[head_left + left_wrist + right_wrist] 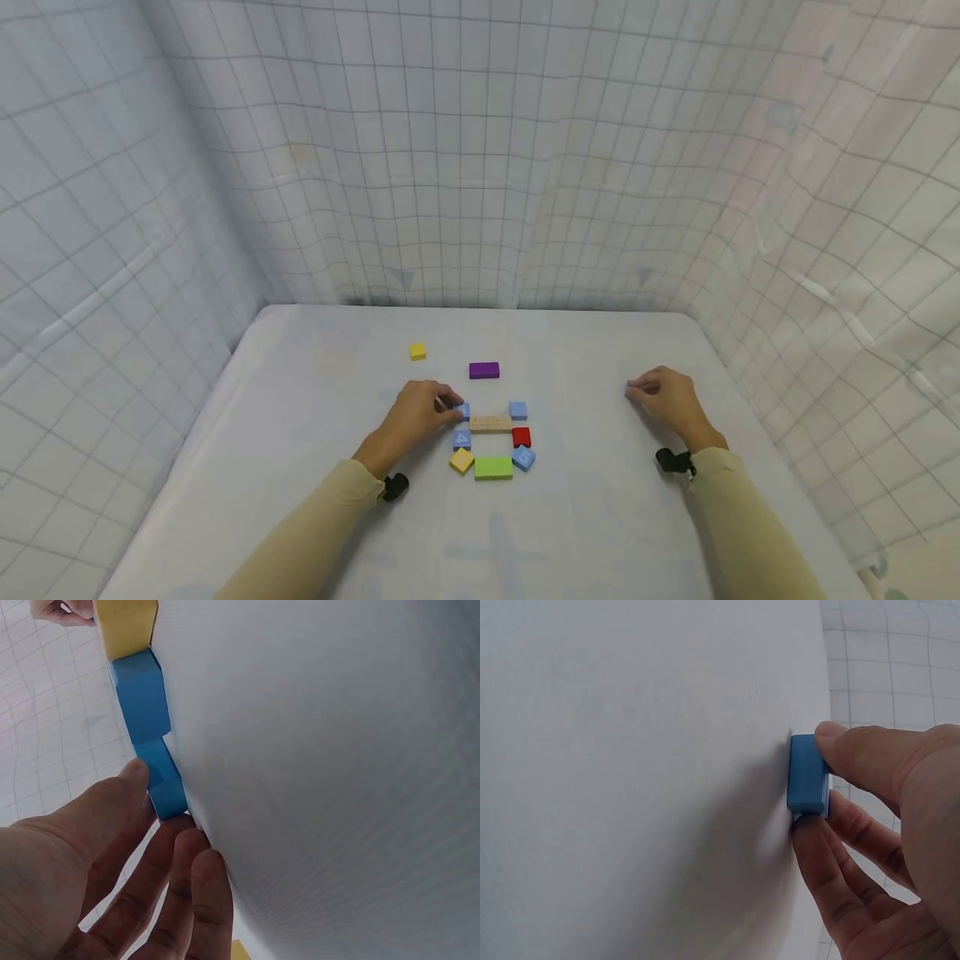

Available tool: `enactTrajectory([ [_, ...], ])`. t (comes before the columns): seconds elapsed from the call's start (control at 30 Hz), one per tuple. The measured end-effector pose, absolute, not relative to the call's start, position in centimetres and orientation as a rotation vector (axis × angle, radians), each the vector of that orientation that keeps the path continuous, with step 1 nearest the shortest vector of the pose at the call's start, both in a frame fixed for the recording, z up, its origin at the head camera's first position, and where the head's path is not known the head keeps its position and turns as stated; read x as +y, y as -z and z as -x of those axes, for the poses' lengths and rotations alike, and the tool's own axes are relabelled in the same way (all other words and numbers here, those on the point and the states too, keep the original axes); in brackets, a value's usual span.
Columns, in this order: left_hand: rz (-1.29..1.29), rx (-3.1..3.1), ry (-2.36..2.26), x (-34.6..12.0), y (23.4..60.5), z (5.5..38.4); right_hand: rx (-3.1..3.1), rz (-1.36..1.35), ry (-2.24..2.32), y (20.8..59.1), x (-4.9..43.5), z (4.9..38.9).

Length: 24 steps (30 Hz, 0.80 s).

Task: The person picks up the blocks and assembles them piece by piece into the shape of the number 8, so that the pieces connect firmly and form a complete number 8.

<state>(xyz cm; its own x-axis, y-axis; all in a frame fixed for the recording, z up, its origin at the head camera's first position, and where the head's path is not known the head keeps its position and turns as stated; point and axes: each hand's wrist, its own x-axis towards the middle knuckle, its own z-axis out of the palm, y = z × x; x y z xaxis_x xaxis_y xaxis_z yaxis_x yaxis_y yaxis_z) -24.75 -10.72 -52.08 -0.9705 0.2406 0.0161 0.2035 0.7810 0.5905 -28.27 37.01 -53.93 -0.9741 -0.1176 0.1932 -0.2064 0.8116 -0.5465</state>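
Observation:
My left hand [420, 412] is at the upper left of a small block arrangement, pinching a blue block [168, 787] between thumb and fingers. Right against that block stands another blue block [461, 439], marked with a 4. A long wooden block [491, 425] lies just right of the left fingertips. Far to the right, my right hand [670, 402] pinches a small blue block [807, 772] by its edges, close over the white tabletop. In the head view the fingers hide most of this block.
Around the wooden block lie a blue block [518, 410], a red block [521, 437], a tilted blue block [523, 457], a green block [493, 468] and a tilted yellow block [462, 461]. Farther back are a purple block [483, 370] and a yellow block [417, 352]. Checked curtains [480, 167] enclose the table.

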Motion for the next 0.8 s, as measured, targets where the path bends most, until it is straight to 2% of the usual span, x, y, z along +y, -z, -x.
enactTrajectory([
  [0.43,-0.352,2.908,-0.935,-10.7,50.8,25.2,-2.812,-0.311,-0.925,53.6,34.7,29.0],
  [0.8,-0.339,2.894,-0.923,-10.9,51.7,25.0,-2.883,-0.296,-0.944,53.8,32.7,29.2],
])
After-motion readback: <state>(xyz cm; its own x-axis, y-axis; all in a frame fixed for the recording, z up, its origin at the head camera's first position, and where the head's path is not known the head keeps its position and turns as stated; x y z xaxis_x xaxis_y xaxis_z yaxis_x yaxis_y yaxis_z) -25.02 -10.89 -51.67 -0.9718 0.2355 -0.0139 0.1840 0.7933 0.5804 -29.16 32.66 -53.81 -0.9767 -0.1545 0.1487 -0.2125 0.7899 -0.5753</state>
